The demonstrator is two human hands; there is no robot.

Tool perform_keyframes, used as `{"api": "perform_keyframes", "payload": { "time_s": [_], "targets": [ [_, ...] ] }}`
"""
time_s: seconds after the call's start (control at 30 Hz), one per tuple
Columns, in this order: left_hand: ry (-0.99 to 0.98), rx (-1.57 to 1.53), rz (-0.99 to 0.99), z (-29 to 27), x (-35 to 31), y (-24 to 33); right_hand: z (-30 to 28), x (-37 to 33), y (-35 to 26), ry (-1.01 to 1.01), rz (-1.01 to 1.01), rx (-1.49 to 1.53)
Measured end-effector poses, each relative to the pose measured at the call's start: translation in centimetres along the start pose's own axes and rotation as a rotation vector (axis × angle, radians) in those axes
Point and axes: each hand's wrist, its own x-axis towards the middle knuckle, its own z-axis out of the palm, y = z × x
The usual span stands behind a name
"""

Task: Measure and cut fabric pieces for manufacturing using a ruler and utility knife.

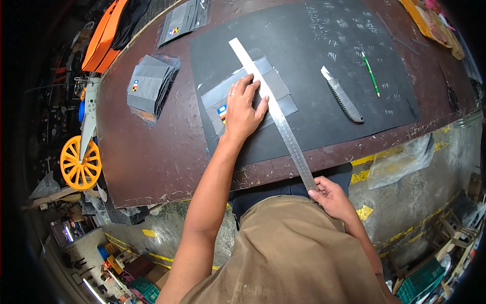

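A long metal ruler lies slantwise over a flat grey fabric piece with a small coloured flag patch, on a black mat. My left hand rests on the grey piece, fingers spread, with fingertips and thumb at the ruler's left edge. Its palm partly covers the piece. Past the table's front edge, my right hand pinches the ruler's near end between thumb and fingers. To the right on the mat lie a grey utility knife, blade end away from me, and a green pencil.
Stacks of similar grey pieces in clear plastic, one nearer and one farther, sit on the brown table at left. An orange spoked wheel stands beyond its left edge. A yellow package lies far right.
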Motion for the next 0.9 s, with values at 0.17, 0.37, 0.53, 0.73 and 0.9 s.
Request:
{"api": "perform_keyframes", "payload": {
  "time_s": [0.17,0.37,0.53,0.73,0.9],
  "targets": [
    [0.004,0.001,-0.006,-0.18,-0.24,-0.02,0.15,0.05,0.33,0.004,-0.007,-0.007],
    [0.015,-0.005,0.008,-0.32,-0.34,-0.28,0.32,0.09,0.14,-0.005,0.0,-0.007],
    [-0.016,-0.008,-0.018,-0.38,-0.39,-0.27,0.24,0.02,0.2,-0.011,0.012,-0.002],
    [-0.025,-0.015,-0.032,-0.48,-0.26,-0.24,0.21,-0.04,0.14,-0.008,0.021,-0.008],
    [-0.048,0.017,-0.035,-0.87,-0.2,-0.44,0.35,0.05,0.09,-0.016,0.022,-0.007]
  ]
}}
